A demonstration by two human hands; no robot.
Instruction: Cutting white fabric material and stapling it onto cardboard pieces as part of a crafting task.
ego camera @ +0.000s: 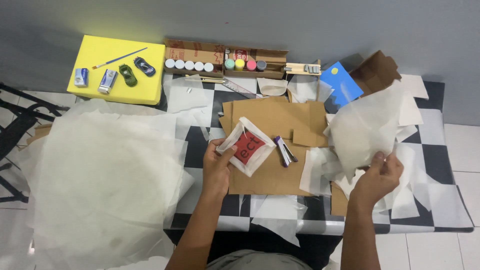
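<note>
Your left hand (217, 167) is gripping a red card wrapped in translucent white paper (247, 146), thumb on top and fingers under its lower-left edge. It's sitting tilted over the big brown cardboard sheet (272, 175) in the middle of the checkered table (440, 165).

Your right hand (379, 176) is pinching the lower corner of a loose translucent paper sheet (362, 127), fingers closed on it, and holding it up over the pile of white paper scraps (400, 200) on the right.

A purple-and-white cutter (283, 150) is lying on the cardboard just right of the wrapped card, not touching either hand.

A large crumpled sheet of thin white paper (100, 175) is covering the left side of the table.

At the back: a yellow foam block (107, 90) is carrying a paintbrush (120, 58), two toy cars (136, 70) and two small packets (95, 79). Next to it a cardboard tray of small paint pots (215, 65). A blue card (341, 82) is lying further right.
</note>
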